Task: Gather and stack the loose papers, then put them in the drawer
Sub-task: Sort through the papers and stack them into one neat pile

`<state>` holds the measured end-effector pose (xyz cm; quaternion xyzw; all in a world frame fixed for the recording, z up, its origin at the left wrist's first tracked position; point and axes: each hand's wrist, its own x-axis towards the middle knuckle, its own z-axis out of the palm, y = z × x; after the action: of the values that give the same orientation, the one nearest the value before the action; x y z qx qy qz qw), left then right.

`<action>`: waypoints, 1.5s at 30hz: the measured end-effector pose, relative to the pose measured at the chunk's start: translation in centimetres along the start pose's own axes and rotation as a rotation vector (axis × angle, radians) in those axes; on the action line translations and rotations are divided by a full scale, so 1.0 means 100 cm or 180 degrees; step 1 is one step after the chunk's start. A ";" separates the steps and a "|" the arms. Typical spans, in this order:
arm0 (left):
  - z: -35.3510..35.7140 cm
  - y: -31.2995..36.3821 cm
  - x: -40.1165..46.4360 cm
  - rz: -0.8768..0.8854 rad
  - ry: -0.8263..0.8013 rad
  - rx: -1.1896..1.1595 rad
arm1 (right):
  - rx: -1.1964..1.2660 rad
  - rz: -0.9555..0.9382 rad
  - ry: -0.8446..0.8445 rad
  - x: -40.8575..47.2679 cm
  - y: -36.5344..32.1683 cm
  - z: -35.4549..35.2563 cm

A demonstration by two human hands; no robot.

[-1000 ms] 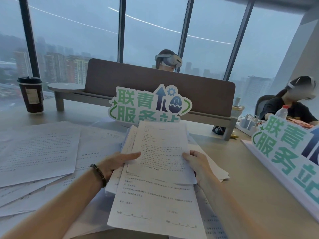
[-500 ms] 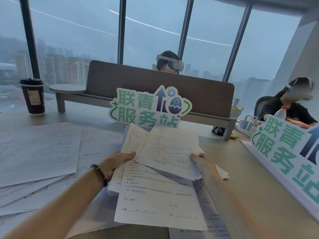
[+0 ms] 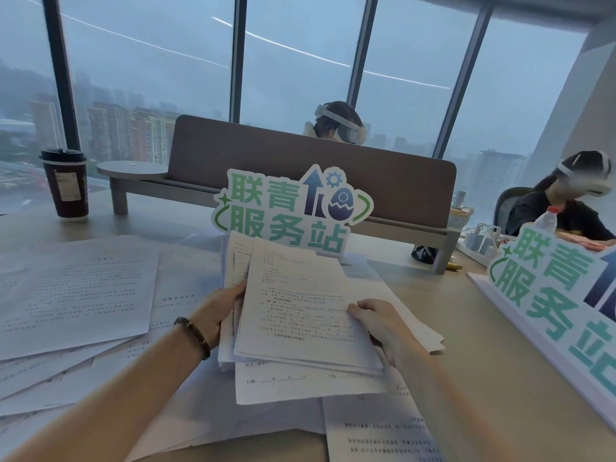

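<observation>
Progress check: partway through gathering, nowhere near the drawer yet.

Left hand [image 3: 218, 306], beaded bracelet on the wrist, grips the left edge of a small stack of white printed sheets [image 3: 300, 305], thumb on top, fingers hidden under it. Right hand [image 3: 378, 320] holds the stack's right edge, thumb curled over the top sheet, remaining fingers not visible. Stack sits between both hands, near the middle of the beige desk [image 3: 466, 328], just in front of the green-and-white cut-out sign [image 3: 290, 211]. Edges are not squared yet; sheets fan out at the left and top.

Still loose:
- white form sheet with blank signature lines [image 3: 300, 385], directly under the stack
- wide spread of overlapping printed pages [image 3: 76, 301] to the left
- more pages [image 3: 383, 431] at the near edge, right of centre

My read: only a minority of the papers are collected. Left to do: pull in the left spread and near pages, square everything up, stow it. No drawer in view, so I can't tell where it is.

Dark paper coffee cup with lid [image 3: 65, 185] stands far left, well apart from the stack.
</observation>
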<state>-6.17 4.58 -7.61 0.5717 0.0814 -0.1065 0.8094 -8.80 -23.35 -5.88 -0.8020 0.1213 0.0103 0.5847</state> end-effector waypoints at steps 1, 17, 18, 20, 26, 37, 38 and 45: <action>0.000 0.001 -0.001 0.0025 0.0024 -0.0022 | -0.0053 -0.0050 -0.0041 -0.001 0.000 0.002; 0.006 0.001 -0.010 0.0165 -0.0426 0.0172 | 0.0863 0.0041 0.0088 0.000 0.001 0.004; 0.006 0.001 -0.010 0.0127 -0.0510 0.0141 | 0.0856 0.0025 0.0057 -0.001 0.002 0.007; 0.005 0.001 -0.011 0.0068 -0.0626 0.0180 | 0.0787 -0.0004 0.0065 -0.002 0.002 0.012; 0.006 0.006 -0.017 0.0155 -0.0729 0.0160 | 0.0841 0.0002 -0.0144 -0.006 -0.003 0.021; 0.043 0.039 -0.055 0.1837 -0.0132 0.0907 | 0.0546 -0.1874 0.0373 -0.033 -0.040 0.017; 0.044 0.042 -0.058 0.1911 -0.0138 0.0862 | 0.0522 -0.2001 0.0423 -0.035 -0.044 0.016; 0.028 0.014 -0.058 0.1432 -0.0623 0.0707 | 0.0601 -0.1958 0.0284 -0.036 -0.033 0.017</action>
<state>-11.37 2.85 -3.90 0.6477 -0.1385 0.0129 0.7491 -11.41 -20.14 -2.80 -0.7430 -0.1008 -0.2132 0.6264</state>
